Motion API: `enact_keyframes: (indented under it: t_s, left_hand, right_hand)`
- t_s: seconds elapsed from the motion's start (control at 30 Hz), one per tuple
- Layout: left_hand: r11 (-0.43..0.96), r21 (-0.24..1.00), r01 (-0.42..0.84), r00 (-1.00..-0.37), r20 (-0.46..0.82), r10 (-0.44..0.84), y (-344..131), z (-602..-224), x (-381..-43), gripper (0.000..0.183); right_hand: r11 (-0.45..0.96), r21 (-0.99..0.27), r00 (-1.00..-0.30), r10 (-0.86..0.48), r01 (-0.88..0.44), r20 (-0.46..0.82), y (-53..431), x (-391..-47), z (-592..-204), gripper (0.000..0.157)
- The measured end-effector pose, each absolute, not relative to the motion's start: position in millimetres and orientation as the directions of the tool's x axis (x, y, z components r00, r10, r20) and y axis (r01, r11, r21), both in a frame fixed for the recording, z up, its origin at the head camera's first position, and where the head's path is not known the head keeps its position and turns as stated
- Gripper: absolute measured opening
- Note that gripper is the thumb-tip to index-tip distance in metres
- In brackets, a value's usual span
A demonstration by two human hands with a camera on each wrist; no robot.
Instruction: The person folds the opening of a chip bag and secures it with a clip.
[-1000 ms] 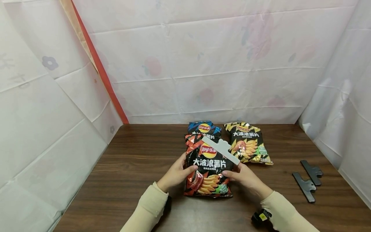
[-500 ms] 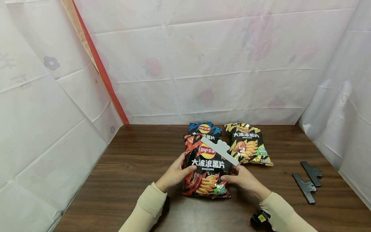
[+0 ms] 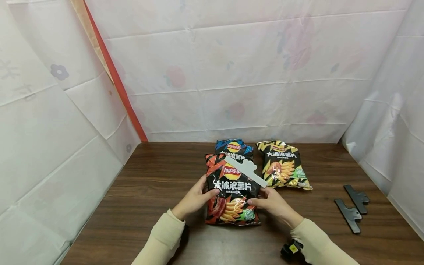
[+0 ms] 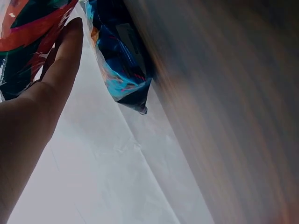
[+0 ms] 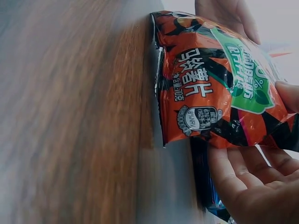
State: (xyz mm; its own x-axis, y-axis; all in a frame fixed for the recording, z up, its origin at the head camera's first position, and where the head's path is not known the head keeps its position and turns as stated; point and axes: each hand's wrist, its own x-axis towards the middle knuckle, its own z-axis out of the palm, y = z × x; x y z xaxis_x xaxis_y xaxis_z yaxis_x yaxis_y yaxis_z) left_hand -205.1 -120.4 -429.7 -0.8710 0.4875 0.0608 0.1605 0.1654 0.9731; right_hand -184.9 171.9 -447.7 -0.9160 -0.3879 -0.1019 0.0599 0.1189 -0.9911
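Both hands hold a red and black chip bag (image 3: 232, 198) between them in the head view. The left hand (image 3: 195, 197) grips its left side, thumb on the front. On the right side, the right hand (image 3: 273, 204) holds it with the thumb in front and the fingers behind, as the right wrist view shows the bag (image 5: 219, 84) and hand (image 5: 254, 182). A white sealing clip (image 3: 246, 171) sits slantwise across the bag's upper right corner. In the left wrist view, the left hand (image 4: 51, 88) touches the bag's edge (image 4: 28, 42).
Behind the red bag stands a blue chip bag (image 3: 233, 147), partly hidden. A yellow and black chip bag (image 3: 281, 163) lies to its right. Two dark sealing clips, a nearer one (image 3: 348, 216) and a farther one (image 3: 357, 199), lie on the wooden table (image 3: 149, 184) at the right.
Both hands have shifted slightly left, carrying the red bag and its white clip along. The other bags and the dark clips stay put.
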Motion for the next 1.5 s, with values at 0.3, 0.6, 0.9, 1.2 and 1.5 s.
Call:
enact_keyframes:
  t_s: [0.3,0.6,0.9,1.2,1.5]
  left_hand:
    - [0.184,0.978,0.102,-0.888,0.006,0.461,-130,-427,-202,0.070]
    - [0.235,0.964,0.123,-0.913,0.017,0.407,-140,-429,-203,0.070]
    - [0.233,0.968,0.090,-0.928,-0.003,0.373,-150,-428,-204,0.072]
    - [0.264,0.960,0.095,-0.941,0.000,0.338,-163,-429,-205,0.071]
    - [0.298,0.951,0.085,-0.955,-0.007,0.295,-175,-429,-207,0.070]
  right_hand:
    - [0.124,-0.987,-0.921,-0.366,0.098,-0.138,159,-190,-449,0.065]
    - [0.101,-0.990,-0.912,-0.390,0.094,-0.126,148,-197,-451,0.065]
    - [0.090,-0.990,-0.904,-0.405,0.112,-0.139,134,-203,-451,0.064]
    - [0.092,-0.987,-0.904,-0.396,0.132,-0.158,118,-208,-450,0.069]
    - [0.093,-0.987,-0.895,-0.415,0.135,-0.161,105,-214,-451,0.068]
